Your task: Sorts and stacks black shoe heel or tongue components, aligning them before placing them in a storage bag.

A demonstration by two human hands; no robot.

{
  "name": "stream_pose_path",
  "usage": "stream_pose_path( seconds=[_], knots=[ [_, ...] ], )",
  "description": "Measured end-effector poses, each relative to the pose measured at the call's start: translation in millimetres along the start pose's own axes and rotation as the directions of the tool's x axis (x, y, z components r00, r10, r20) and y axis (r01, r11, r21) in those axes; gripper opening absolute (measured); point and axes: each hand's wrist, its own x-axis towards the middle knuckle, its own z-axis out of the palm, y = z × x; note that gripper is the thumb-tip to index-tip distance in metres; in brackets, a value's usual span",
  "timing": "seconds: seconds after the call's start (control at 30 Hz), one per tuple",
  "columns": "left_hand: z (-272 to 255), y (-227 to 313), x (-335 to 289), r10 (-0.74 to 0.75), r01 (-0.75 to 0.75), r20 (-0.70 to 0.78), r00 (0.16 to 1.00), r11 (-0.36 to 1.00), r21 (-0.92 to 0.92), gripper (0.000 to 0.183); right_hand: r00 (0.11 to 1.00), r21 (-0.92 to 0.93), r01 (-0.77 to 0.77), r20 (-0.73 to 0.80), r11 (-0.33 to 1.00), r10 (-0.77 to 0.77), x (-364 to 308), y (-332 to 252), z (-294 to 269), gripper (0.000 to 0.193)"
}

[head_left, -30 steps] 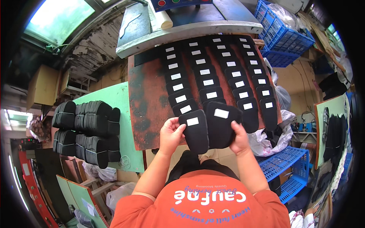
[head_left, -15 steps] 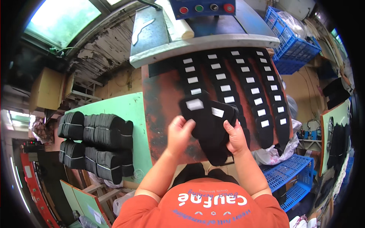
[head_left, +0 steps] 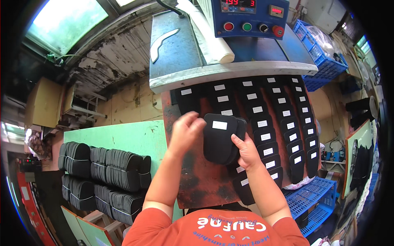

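Note:
My right hand (head_left: 248, 152) grips the right edge of a small stack of black insoles (head_left: 219, 143), thumb on top; the uppermost bears a white label. My left hand (head_left: 186, 131) is curled just beside the stack's left edge, with nothing visible in its fingers. Beyond it, a single labelled black insole (head_left: 186, 100) lies at the table's far left corner, its lower end near my left fingers. Further right, rows of overlapping black insoles (head_left: 264, 135) with white labels cover the worn reddish table (head_left: 193, 188). The held stack hides part of one row.
A blue control box (head_left: 250, 28) with buttons stands behind the table's pale front bar (head_left: 234, 70), beside a white roll (head_left: 209, 37). Bundled black insoles (head_left: 123, 168) sit on a green board (head_left: 115, 131) at left. Blue crates (head_left: 314, 197) stand at right.
My left hand has let go of the upper insole and moved left of the stack. A labelled insole now lies at the table's far left. The view has shifted, showing more of the control box.

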Motion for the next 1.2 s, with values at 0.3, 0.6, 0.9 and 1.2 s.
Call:
stream_pose_path(
  seconds=[0.3, 0.6, 0.9, 1.2],
  knots=[
    [-43.4, -64.0, 47.8, -0.015, 0.085, -0.228, 0.974, 0.950, 0.299, 0.036, 0.984, 0.266, -0.167, 0.104, 0.949, 0.144, 17.1, 2.7, -1.8, 0.043],
    [-20.8, -24.8, -10.8, -0.224, 0.192, -0.087, 0.971, 0.940, -0.283, 0.034, 0.989, 0.205, -0.116, 0.115, 0.972, 0.094, 20.0, 6.3, 6.9, 0.047],
    [-14.2, -19.4, -21.7, -0.147, 0.130, -0.075, 0.986, 0.973, -0.191, 0.037, 0.998, -0.012, -0.065, -0.017, 0.998, 0.065, 10.3, 18.3, 11.3, 0.039],
    [-36.1, -54.1, -46.4, -0.150, 0.185, -0.165, 0.975, 0.958, 0.219, 0.031, 0.958, 0.177, -0.153, 0.268, 0.972, 0.102, -3.4, -11.9, 3.0, 0.041]
  ],
)
